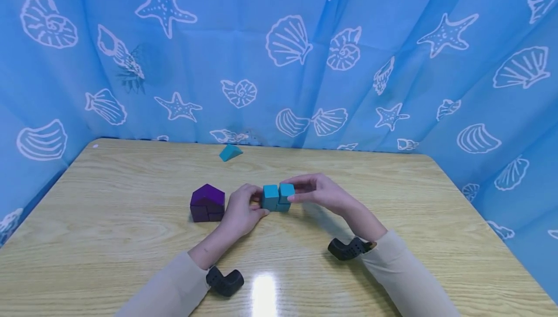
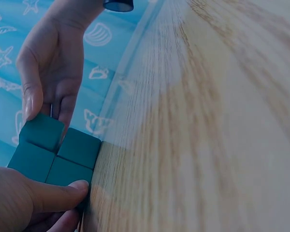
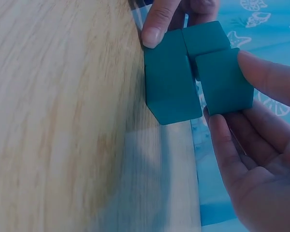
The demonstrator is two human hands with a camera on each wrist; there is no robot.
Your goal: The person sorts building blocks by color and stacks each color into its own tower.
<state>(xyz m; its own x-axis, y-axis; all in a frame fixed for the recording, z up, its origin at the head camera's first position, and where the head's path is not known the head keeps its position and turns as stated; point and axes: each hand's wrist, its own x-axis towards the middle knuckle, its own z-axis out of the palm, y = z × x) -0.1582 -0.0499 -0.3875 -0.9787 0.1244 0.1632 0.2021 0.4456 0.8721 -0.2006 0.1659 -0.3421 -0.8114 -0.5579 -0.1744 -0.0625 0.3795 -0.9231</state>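
Observation:
A small stack of teal blocks point(image 1: 270, 200) stands on the table between my hands. My left hand point(image 1: 241, 213) grips the stack's left side, its thumb on the front and its fingers behind. In the right wrist view, the lower block point(image 3: 169, 82) under that thumb is longer than the others. From the right, my right hand point(image 1: 324, 193) pinches a teal cube point(image 3: 226, 82) between thumb and fingers. That cube sits at the stack's upper right, slightly tilted and out of line, with a narrow gap beside it. Whether it touches the block below I cannot tell.
Left of my left hand stands a purple house-shaped block group point(image 1: 208, 204) with a peaked top. A teal triangular block point(image 1: 229, 152) lies near the back edge of the wooden table point(image 1: 131, 259). A blue curtain point(image 1: 200, 79) with shell prints hangs behind.

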